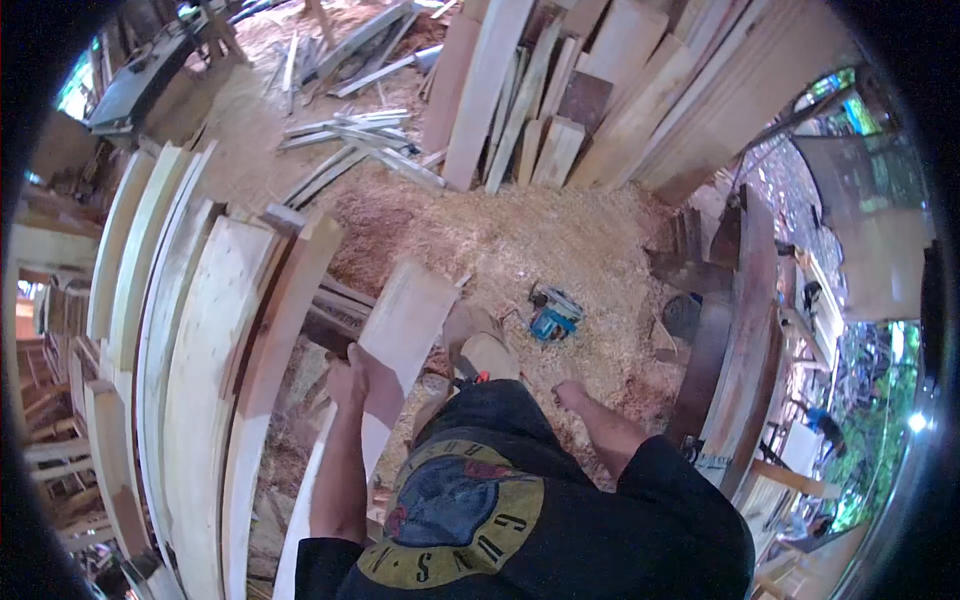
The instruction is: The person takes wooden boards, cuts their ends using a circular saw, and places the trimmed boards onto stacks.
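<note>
My left hand (347, 378) is closed around the edge of a long pale wooden plank (408, 312), which slants up from beside my body toward the sawdust. My thumb shows near the plank's edge; some of the fingers are hidden. On the other side of my body, my right hand (570, 395) hangs over the sawdust with its fingers curled and nothing visible in them. Ahead of that hand, apart from it, a teal power tool (553, 320) with a metal base, which looks like a circular saw, lies on the ground.
Long boards (215, 320) stand in a row at my left. More planks (480, 95) lean together at the far side. Sawdust (440, 225) covers the ground, with thin offcuts (365, 135) piled on it. Dark boards (735, 320) stand at the right.
</note>
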`<action>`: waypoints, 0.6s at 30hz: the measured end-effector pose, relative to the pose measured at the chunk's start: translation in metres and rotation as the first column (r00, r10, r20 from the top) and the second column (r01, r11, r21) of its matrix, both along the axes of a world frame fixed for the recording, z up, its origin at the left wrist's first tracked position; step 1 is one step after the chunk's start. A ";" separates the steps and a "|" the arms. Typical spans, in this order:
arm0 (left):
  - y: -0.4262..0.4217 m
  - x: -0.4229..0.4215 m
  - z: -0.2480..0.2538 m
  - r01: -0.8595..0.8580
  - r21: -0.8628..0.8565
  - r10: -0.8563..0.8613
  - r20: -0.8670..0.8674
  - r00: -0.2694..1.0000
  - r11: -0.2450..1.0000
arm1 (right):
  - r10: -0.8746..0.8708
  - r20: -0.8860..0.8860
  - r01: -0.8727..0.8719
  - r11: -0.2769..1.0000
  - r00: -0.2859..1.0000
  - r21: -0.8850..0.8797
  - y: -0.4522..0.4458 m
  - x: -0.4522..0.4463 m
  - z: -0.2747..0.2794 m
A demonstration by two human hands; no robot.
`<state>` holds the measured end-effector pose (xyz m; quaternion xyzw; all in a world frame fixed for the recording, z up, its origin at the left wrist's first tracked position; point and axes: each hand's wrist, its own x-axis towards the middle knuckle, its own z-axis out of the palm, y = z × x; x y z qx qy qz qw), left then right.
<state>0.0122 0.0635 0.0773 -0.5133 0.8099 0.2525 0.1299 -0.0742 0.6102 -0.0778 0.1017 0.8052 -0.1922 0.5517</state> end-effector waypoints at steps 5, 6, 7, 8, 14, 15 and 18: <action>0.014 -0.010 0.011 -0.037 -0.137 0.039 0.015 0.999 0.990 | 0.056 0.063 -0.054 0.998 0.996 -0.030 0.031 0.001 -0.030; 0.018 -0.012 0.011 -0.063 -0.137 0.068 0.036 0.997 0.989 | -0.040 0.056 0.042 0.999 0.998 -0.034 0.033 0.001 -0.025; 0.024 -0.013 0.011 -0.063 -0.177 0.065 0.006 0.998 0.982 | -0.131 0.049 0.133 0.990 0.990 -0.041 0.033 0.000 -0.021; 0.029 -0.017 0.016 -0.088 -0.185 0.086 -0.015 0.996 0.979 | -0.217 0.045 0.220 0.974 0.975 -0.050 0.031 -0.003 -0.015; 0.041 -0.034 0.024 -0.102 -0.304 0.114 0.023 0.993 0.947 | -0.221 -0.209 0.223 0.975 0.953 -0.014 0.065 -0.015 -0.039; 0.032 -0.017 -0.007 -0.163 -0.395 0.129 -0.110 0.985 0.904 | -0.101 -0.301 0.069 0.991 0.948 -0.117 0.083 -0.012 -0.053; 0.033 -0.014 -0.009 0.180 -0.580 -0.144 0.108 0.984 0.794 | -0.217 -0.220 0.213 0.976 0.951 -0.041 0.090 -0.039 -0.053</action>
